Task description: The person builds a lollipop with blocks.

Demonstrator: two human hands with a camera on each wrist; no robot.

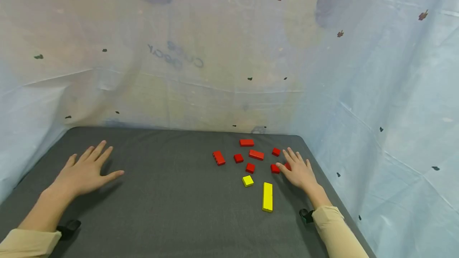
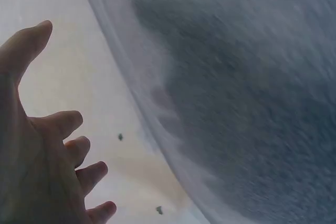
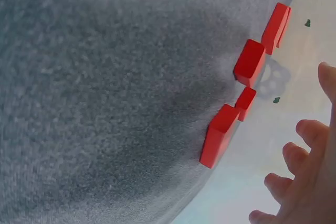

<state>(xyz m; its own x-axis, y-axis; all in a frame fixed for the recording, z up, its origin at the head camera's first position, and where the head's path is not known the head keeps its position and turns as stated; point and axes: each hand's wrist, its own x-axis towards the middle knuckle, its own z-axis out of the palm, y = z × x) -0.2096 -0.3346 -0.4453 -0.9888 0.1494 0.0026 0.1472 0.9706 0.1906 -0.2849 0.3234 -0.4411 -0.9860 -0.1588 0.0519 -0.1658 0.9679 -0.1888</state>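
Left grip (image 1: pixel 81 174): released, fingers spread, over the grey counter (image 1: pixel 161 210). Right grip (image 1: pixel 300 175): released, fingers extended. Red blocks (image 1: pixel 256 154): I count eight, ranged left of the right grip, one partly hidden behind its fingers. Small yellow block (image 1: pixel 248 181): left of the right grip. Long yellow block (image 1: pixel 267 197): also left, nearer its wrist in my remote head view

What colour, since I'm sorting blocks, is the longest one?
Yellow; the longest block shows best in the head view.
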